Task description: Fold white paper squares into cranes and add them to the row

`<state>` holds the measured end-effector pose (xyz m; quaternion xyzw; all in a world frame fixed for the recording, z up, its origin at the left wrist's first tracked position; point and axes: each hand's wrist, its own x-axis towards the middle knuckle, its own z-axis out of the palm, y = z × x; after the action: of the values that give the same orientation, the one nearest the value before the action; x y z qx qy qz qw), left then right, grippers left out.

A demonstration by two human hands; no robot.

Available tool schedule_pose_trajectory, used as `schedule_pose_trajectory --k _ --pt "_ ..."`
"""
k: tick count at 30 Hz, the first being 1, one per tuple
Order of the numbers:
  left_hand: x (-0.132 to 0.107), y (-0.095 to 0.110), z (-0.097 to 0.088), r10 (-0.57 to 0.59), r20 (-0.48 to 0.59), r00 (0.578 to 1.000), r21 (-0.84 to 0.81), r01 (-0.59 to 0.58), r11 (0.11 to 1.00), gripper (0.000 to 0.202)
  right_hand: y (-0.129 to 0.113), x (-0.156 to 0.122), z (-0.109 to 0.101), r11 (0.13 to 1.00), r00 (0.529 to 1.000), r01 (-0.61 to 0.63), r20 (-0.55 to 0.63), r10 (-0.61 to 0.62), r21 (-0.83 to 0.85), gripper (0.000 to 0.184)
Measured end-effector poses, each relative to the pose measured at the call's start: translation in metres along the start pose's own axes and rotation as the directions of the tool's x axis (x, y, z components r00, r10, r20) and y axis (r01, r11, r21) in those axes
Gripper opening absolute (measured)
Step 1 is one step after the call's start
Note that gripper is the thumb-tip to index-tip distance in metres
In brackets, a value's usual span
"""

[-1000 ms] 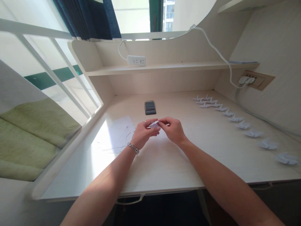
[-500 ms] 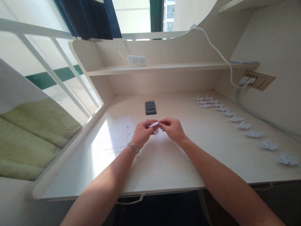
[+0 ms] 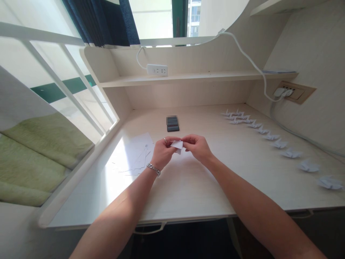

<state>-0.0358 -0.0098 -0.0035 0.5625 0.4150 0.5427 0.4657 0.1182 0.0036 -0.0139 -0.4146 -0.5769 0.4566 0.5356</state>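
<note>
Both my hands meet just above the middle of the pale desk (image 3: 188, 187). My left hand (image 3: 162, 153), with a ring and a metal bracelet at the wrist, pinches the left side of a small folded white paper piece (image 3: 177, 145). My right hand (image 3: 196, 147) pinches the same piece from the right. The paper shows as a small flat flap between my fingertips. A loose pile of white paper sheets (image 3: 132, 156) lies on the desk just left of my left hand.
A curved row of several folded white paper cranes (image 3: 269, 136) runs along the desk's right side. A small dark box (image 3: 172, 124) sits behind my hands. A power strip (image 3: 157, 69) rests on the shelf; a cable reaches a wall socket (image 3: 289, 91). A green cushion (image 3: 40, 151) lies beyond the left rail.
The paper piece has turned between my fingers and now shows a broader flat face. My hands have stayed in the same spot.
</note>
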Motion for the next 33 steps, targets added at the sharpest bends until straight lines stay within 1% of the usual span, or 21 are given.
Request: schedule_pose_trajectory --k 5,11,14,17,19,21,26,30,33 --pt "-0.0007 0.0009 0.0 -0.065 0.0 0.998 -0.049 0.065 0.997 0.026 -0.0006 0.0004 -0.0007 0.999 0.999 -0.043 -0.007 0.043 0.012 0.021" --pt "-0.0002 -0.0001 -0.0003 -0.131 0.009 0.991 -0.066 0.132 0.989 0.026 -0.0003 0.0006 -0.0017 0.998 0.998 -0.055 0.011 0.055 0.007 0.023" --pt "0.0 -0.0017 -0.0013 -0.118 0.015 0.993 -0.067 0.119 0.991 0.026 -0.0006 0.0004 -0.0013 0.998 0.998 -0.056 0.013 0.055 0.026 0.024" --pt "0.0008 -0.0048 -0.0031 -0.044 0.027 0.999 -0.061 0.046 0.997 0.03 -0.0006 0.0004 -0.0007 0.998 0.999 -0.048 0.002 0.048 0.05 0.024" --pt "0.0015 -0.0065 -0.0041 -0.001 0.031 1.0 -0.048 0.002 0.999 0.026 0.0 0.0007 -0.0003 0.997 0.999 -0.042 -0.01 0.043 0.066 0.024" --pt "0.0022 -0.0072 -0.0047 0.016 0.027 1.0 -0.027 -0.015 1.0 0.023 0.0006 0.001 0.0 0.996 0.999 -0.037 -0.012 0.038 0.08 0.023" --pt "0.0032 -0.0045 -0.0054 -0.002 0.013 1.0 0.023 0.002 1.0 0.025 -0.0011 0.0004 -0.0009 0.995 0.999 -0.051 0.007 0.05 0.086 0.022" --pt "0.0035 -0.0031 -0.0064 -0.058 0.036 0.998 0.048 0.056 0.997 0.029 -0.0033 -0.001 -0.0023 0.994 0.994 -0.088 0.077 0.083 0.059 0.029" --pt "0.0034 -0.003 -0.0061 -0.113 0.04 0.993 0.033 0.112 0.993 0.033 -0.002 -0.001 -0.0031 0.993 0.989 -0.11 0.104 0.106 0.038 0.034"
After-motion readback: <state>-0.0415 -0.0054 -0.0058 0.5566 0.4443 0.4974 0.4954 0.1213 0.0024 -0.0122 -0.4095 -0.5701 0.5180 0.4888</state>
